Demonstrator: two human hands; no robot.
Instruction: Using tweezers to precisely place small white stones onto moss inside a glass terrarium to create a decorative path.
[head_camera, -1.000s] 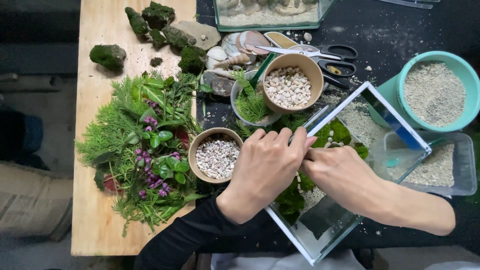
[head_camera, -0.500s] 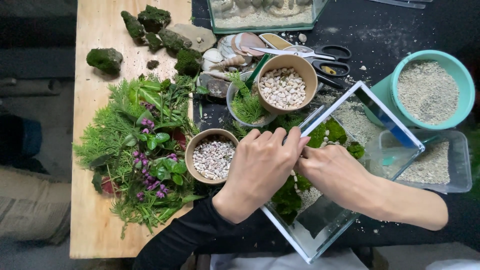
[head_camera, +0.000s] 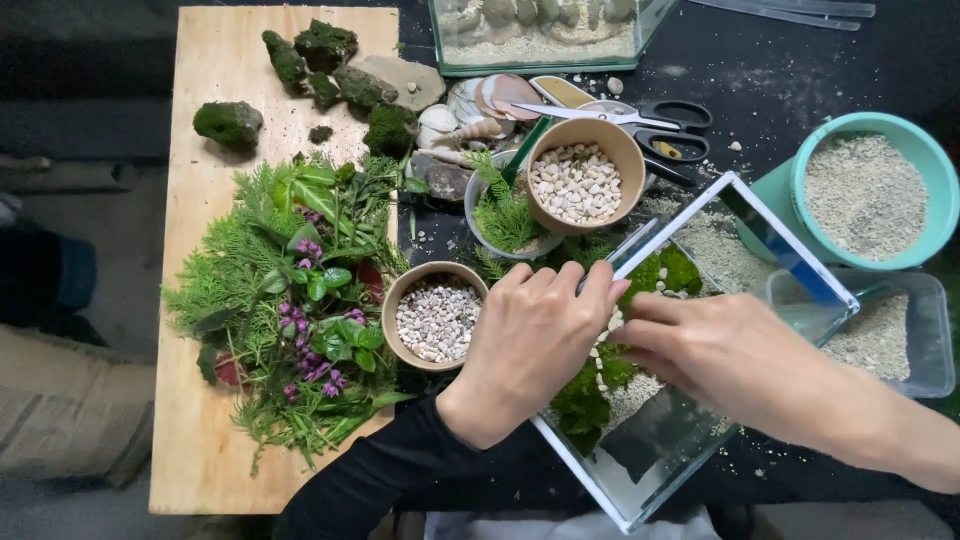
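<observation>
A white-framed glass tank (head_camera: 790, 265) lies on the dark table with moss (head_camera: 585, 400), sand and a few white pebbles inside. My left hand (head_camera: 530, 345) lies over its left rim. Its fingers are curled around a thin grey metal tool (head_camera: 628, 248) that sticks out up and to the right. My right hand (head_camera: 725, 360) reaches into the tank from the right. Its fingers are held together and their tips touch the left hand just above the moss and pebbles. Whether they pinch anything is hidden.
Two brown bowls of pebbles (head_camera: 437, 318) (head_camera: 578, 180) stand left of and behind the hands. Greenery with purple flowers (head_camera: 290, 300) and moss clumps (head_camera: 228, 122) lie on a wooden board (head_camera: 200, 440). Scissors (head_camera: 660, 125), shells, a teal sand tub (head_camera: 870, 195) and a clear tray (head_camera: 900, 330) are also there.
Both hands stay at the tank's left rim with hardly any movement. The view has shifted slightly.
</observation>
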